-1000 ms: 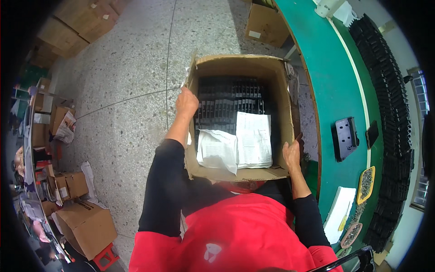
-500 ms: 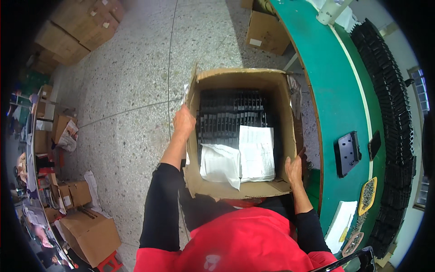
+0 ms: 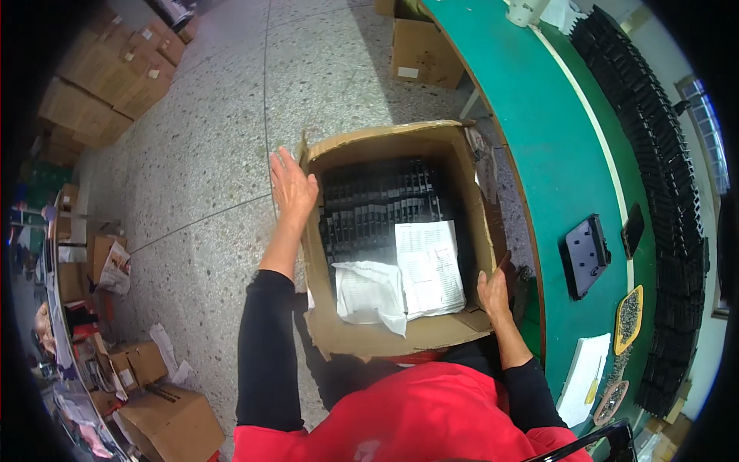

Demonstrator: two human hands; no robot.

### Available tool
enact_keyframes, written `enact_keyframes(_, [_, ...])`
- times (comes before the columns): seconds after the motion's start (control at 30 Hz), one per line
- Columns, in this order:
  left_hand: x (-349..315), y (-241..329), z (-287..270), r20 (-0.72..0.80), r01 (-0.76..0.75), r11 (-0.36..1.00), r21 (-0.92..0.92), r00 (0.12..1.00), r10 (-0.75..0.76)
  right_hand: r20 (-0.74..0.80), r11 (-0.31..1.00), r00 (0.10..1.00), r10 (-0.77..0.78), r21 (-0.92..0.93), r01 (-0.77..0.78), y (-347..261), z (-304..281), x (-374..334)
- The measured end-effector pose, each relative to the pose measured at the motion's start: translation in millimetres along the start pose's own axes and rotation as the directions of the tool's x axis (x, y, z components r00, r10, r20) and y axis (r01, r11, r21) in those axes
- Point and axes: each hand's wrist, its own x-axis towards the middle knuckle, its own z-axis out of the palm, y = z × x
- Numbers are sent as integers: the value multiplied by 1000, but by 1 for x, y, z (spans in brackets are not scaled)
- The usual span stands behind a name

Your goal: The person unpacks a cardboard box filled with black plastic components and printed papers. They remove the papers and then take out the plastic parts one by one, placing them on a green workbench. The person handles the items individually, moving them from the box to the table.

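Observation:
In front of me is a cardboard box [image 3: 408,339] with its top open, beside the green table. Rows of black plastic parts [image 3: 377,208] fill its far part. Two white papers lie over the near part: a printed sheet [image 3: 428,269] and a crumpled white sheet or bag [image 3: 369,292]. My left hand [image 3: 293,185] is at the box's left wall, fingers spread and pointing away from me. With the thumb over the rim, my right hand [image 3: 494,292] holds the box's right wall near its close corner; the other fingers are partly hidden outside.
On the green table [image 3: 539,154] to the right are a black plastic housing [image 3: 588,256], a phone-like dark object [image 3: 633,231], a yellow tray of small metal pieces [image 3: 629,319] and long stacks of black parts [image 3: 662,192]. Cardboard boxes [image 3: 171,423] stand at the left.
My left hand has loosened from the box's left rim and spread its fingers. The box has turned slightly. My right hand keeps its hold.

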Motion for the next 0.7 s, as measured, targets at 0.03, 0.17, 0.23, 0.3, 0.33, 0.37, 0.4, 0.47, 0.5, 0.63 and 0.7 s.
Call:
enact_keyframes(0.03, [12,-4,0,80,-15,1000,24,997,13,53,1000,998,27,-8,-26,-3,-3,1])
enact_keyframes(0.17, [49,5,8,363,185,981,66,911,-196,135,997,988,76,18,-79,-7,-11,0])
enact_keyframes(0.23, [59,9,18,341,114,985,133,928,-154,54,998,998,21,61,-24,-1,-4,-1])
enact_keyframes(0.3, [70,8,28,378,50,989,140,920,-100,89,997,995,50,57,-56,0,-4,1])
enact_keyframes(0.33, [71,9,32,370,47,989,139,924,-96,127,994,988,83,64,-91,0,-7,1])
enact_keyframes(0.37, [73,9,31,358,45,989,143,929,-95,165,989,980,111,77,-126,-4,-8,3])
enact_keyframes(0.4, [71,8,37,346,44,988,147,933,-93,202,983,969,141,88,-161,-5,-8,3])
enact_keyframes(0.47, [66,5,54,233,31,991,132,970,-61,240,975,959,149,125,-183,-1,-4,2])
enact_keyframes(0.5, [63,3,62,174,26,992,125,984,-47,258,970,954,152,144,-194,1,-2,2])
enact_keyframes(0.63, [71,3,59,288,-31,992,119,957,-4,207,988,972,113,81,-132,-6,-9,4])
enact_keyframes(0.7, [73,7,62,312,-13,988,152,950,-35,204,993,973,105,35,-115,-10,-14,7])
